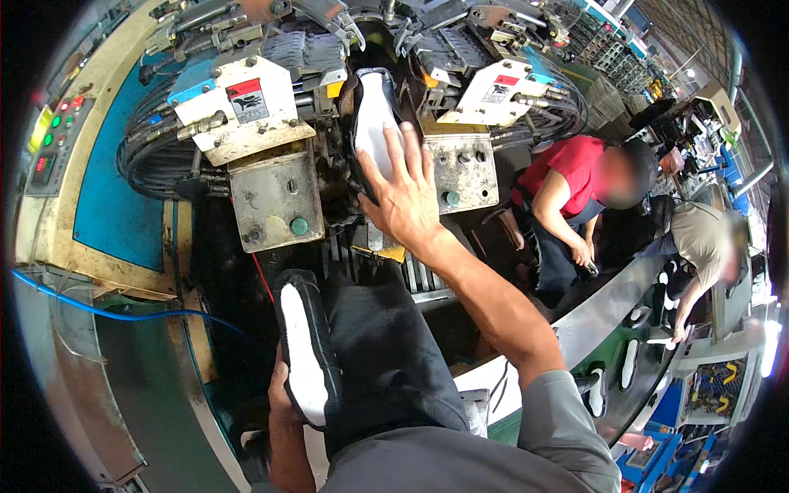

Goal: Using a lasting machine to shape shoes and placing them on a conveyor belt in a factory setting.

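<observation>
My right hand (407, 193) reaches up to a black shoe upper with a white insole (374, 123) that sits sole-up in the middle of a large machine. Its fingers are spread and rest on the shoe's side and insole. My left hand (282, 393) is low in the picture and grips a second black shoe with a white insole (306, 353), held sole-up beside my dark trouser leg (386, 353).
The machine has grey metal clamp blocks (246, 107) (493, 90), green buttons (299, 225) and hose bundles (152, 156). A control panel with lights (51, 135) is on the left. On the right, two people sit by a curved conveyor (625, 304) carrying shoes.
</observation>
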Demonstrator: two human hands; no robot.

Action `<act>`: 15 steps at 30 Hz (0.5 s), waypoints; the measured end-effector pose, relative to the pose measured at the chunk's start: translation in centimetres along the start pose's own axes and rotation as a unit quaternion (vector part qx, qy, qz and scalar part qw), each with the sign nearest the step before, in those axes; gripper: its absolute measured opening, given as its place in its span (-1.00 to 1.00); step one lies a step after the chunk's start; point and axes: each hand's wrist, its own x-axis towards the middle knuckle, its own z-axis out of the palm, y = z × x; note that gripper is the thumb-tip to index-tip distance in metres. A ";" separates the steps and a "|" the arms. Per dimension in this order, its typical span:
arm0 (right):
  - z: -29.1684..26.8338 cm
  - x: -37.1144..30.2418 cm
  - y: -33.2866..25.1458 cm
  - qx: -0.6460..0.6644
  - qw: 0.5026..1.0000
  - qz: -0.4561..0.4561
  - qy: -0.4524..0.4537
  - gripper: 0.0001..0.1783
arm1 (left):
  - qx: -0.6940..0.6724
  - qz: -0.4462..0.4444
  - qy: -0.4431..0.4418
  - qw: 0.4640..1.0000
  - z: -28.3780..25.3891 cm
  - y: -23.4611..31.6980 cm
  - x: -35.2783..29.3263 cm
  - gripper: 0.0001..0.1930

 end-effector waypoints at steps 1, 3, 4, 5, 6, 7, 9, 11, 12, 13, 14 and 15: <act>-0.1 0.0 0.2 -0.020 0.999 -0.039 -0.022 -0.10 | -0.001 -0.003 0.000 1.000 -0.5 -0.6 0.0 -0.03; -0.3 0.1 0.5 -0.018 0.999 -0.038 -0.027 -0.09 | -0.002 -0.012 0.000 1.000 -1.0 -1.4 0.0 -0.04; -0.3 0.0 0.6 -0.022 0.999 -0.035 -0.022 -0.08 | -0.002 -0.018 0.001 1.000 -1.1 -1.6 0.0 -0.05; -0.3 0.0 0.6 -0.025 0.999 -0.032 -0.017 -0.08 | -0.001 -0.021 0.002 1.000 -1.1 -1.6 0.0 -0.05; -0.6 0.1 0.7 -0.034 0.999 -0.028 -0.011 -0.07 | 0.003 -0.040 -0.016 0.999 -0.2 -0.9 0.2 -0.10; -0.6 0.4 0.9 -0.035 0.999 -0.026 -0.013 -0.07 | 0.007 -0.057 -0.034 0.998 0.8 -0.3 0.6 -0.14; -0.4 1.4 1.4 -0.035 0.999 -0.027 -0.012 -0.08 | 0.016 -0.066 -0.022 0.997 2.5 0.6 1.3 -0.14; 0.1 3.7 2.0 -0.034 0.999 -0.027 -0.011 -0.09 | 0.025 -0.078 -0.009 0.997 2.7 0.8 2.1 -0.15; 0.5 5.2 2.3 -0.033 0.999 -0.032 -0.005 -0.10 | 0.029 -0.077 -0.014 0.997 2.5 0.8 2.6 -0.15; 1.0 6.5 3.0 -0.032 0.999 -0.030 -0.006 -0.10 | 0.032 -0.077 -0.022 0.996 2.7 1.0 3.5 -0.16; 1.5 7.7 3.7 -0.029 0.999 -0.030 -0.010 -0.10 | 0.033 -0.079 -0.021 0.996 3.2 1.2 4.2 -0.16; 1.6 8.8 3.9 -0.025 0.999 -0.031 -0.016 -0.10 | 0.039 -0.072 -0.002 0.997 4.6 1.7 4.8 -0.16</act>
